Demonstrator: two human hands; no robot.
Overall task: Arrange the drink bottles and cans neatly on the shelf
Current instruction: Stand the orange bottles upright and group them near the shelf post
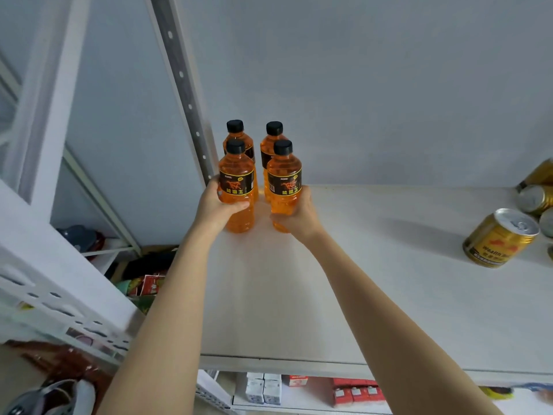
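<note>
Several orange drink bottles with black caps stand upright at the back left of the white shelf (374, 295). My left hand (214, 209) grips the front left bottle (237, 178) around its lower body. My right hand (299, 218) grips the front right bottle (284, 178) the same way. Two more bottles, the back left bottle (236, 134) and the back right bottle (273, 139), stand directly behind them near the wall. A gold can (499, 238) stands at the right of the shelf, with more gold cans (535, 197) behind it at the frame edge.
A perforated metal upright (182, 85) rises just left of the bottles. A lower shelf (299, 387) holds small cartons and red boxes. To the left are a white rack (59, 295) and clutter on the floor. Bare shelf surface lies between bottles and cans.
</note>
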